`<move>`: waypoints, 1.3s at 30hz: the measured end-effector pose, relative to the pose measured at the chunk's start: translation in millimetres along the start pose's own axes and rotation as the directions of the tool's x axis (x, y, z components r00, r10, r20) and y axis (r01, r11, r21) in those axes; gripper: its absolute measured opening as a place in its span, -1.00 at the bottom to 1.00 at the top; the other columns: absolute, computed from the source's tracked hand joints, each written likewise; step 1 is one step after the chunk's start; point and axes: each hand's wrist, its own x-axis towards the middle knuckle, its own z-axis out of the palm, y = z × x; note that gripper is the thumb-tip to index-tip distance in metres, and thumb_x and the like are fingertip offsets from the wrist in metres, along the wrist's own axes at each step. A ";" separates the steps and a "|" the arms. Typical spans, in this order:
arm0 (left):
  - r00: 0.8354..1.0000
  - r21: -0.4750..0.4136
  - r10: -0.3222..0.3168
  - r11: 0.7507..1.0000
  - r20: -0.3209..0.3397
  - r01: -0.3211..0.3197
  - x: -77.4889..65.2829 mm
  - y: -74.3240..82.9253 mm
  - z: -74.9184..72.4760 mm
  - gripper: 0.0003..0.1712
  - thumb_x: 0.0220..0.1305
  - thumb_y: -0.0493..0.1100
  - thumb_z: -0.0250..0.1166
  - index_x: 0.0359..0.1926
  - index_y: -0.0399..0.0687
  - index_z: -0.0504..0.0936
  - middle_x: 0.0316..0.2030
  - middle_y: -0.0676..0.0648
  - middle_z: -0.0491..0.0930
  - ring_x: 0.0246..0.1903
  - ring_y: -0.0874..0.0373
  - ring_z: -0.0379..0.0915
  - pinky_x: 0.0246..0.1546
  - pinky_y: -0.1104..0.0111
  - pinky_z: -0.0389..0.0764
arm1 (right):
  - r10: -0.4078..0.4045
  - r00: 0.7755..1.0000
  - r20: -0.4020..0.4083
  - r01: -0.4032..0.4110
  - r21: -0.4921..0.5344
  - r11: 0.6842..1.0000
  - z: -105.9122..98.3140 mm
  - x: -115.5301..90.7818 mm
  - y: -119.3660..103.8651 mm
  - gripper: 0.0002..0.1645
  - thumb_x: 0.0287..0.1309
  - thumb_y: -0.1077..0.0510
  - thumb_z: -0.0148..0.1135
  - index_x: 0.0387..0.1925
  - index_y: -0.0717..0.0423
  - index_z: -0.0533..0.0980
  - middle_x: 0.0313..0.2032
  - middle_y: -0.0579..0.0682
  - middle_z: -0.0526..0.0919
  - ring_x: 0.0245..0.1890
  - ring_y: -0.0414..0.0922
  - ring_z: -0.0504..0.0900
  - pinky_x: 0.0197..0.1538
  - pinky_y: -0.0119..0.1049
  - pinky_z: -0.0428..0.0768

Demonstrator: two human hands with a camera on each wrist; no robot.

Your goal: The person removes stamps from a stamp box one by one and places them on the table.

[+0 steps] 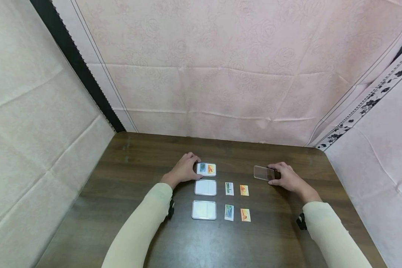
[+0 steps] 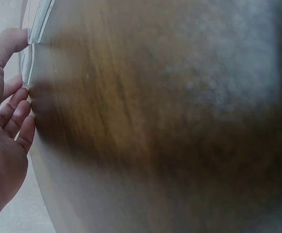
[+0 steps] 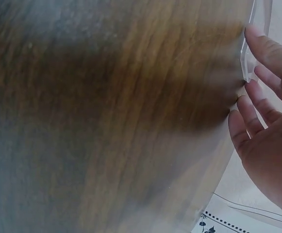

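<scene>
My left hand (image 1: 184,169) holds the left end of the farthest small white case (image 1: 213,170), thumb along its near side and fingers at the far side. Two small picture cards, one blue-green and one orange, lie side by side in that case. Over to the right, my right hand (image 1: 290,180) grips a clear plastic lid (image 1: 263,173) by its right end, low over the table. In the right wrist view, the thumb and fingers sit at the edges of the clear lid (image 3: 245,60). The left wrist view shows the case's edge (image 2: 28,65) between thumb and fingers.
Two more white cases, a middle one (image 1: 206,187) and a near one (image 1: 204,210), lie in a column on the brown wooden table (image 1: 254,245). Beside them are two blue-green cards (image 1: 229,188) and two orange cards (image 1: 245,215). Pale cloth (image 1: 221,93) hangs behind the table.
</scene>
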 end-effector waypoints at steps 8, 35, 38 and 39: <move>1.000 -0.019 -0.006 1.000 0.009 0.007 0.5 -1.7 0.3 -0.24 0.11 0.19 0.55 0.26 -0.01 0.55 0.16 -0.02 0.43 0.15 0.06 0.29 0.26 0.13 0.48 | -0.008 1.000 -0.023 0.009 0.037 0.999 -3.8 0.9 -14.3 -0.23 0.27 0.00 0.44 0.39 0.23 0.41 0.35 0.37 0.32 0.32 0.33 0.29 0.27 0.36 0.35; 1.000 -0.010 0.001 1.000 -0.007 -0.001 1.9 -4.9 2.2 -0.24 0.09 0.19 0.57 0.24 -0.01 0.57 0.15 -0.01 0.45 0.13 0.07 0.32 0.25 0.14 0.49 | -0.121 0.992 -0.025 0.124 0.137 0.983 13.8 42.2 -109.1 -0.25 0.29 -0.06 0.42 0.42 0.06 0.40 0.36 0.13 0.45 0.35 0.19 0.47 0.29 0.18 0.50; 1.000 -0.014 0.000 1.000 -0.007 0.000 2.4 -4.8 2.7 -0.24 0.09 0.19 0.57 0.24 -0.01 0.57 0.16 -0.02 0.45 0.15 0.06 0.31 0.26 0.13 0.49 | -0.136 0.990 -0.019 0.138 0.138 0.981 17.7 51.5 -118.6 -0.27 0.28 -0.06 0.42 0.39 0.07 0.43 0.34 0.09 0.47 0.33 0.15 0.48 0.30 0.16 0.50; 1.000 -0.012 0.000 1.000 -0.007 0.000 2.6 -4.8 2.9 -0.24 0.09 0.19 0.57 0.24 -0.01 0.57 0.16 -0.01 0.45 0.15 0.06 0.31 0.26 0.13 0.49 | -0.142 0.990 -0.016 0.142 0.138 0.980 18.9 54.5 -121.5 -0.28 0.29 -0.06 0.42 0.39 0.07 0.44 0.34 0.08 0.47 0.33 0.14 0.48 0.30 0.15 0.50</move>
